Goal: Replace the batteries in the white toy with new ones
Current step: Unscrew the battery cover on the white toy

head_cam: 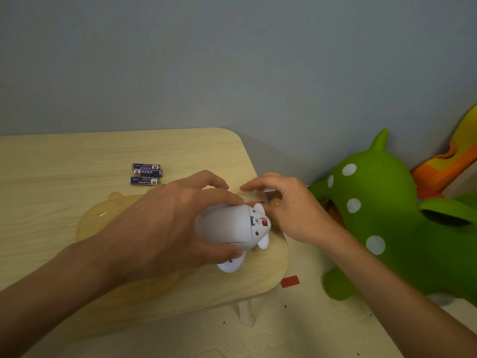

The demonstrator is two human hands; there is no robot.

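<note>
Gripping one white toy (pixel 229 226), the left hand (pixel 180 218) wraps its fingers around it; the right hand (pixel 289 202) pinches something small and unclear. Three batteries (pixel 146 173) lie on the tabletop (pixel 64 164).

The white toy (pixel 232 226), a smooth rounded animal shape with small feet, lies on its side at the table's right edge, its underside showing a red switch. Three blue batteries (pixel 146 173) lie side by side farther back.

A pale wooden table (pixel 77 151) stands against a grey-blue wall (pixel 232 60) on cream floor (pixel 309 332).
</note>
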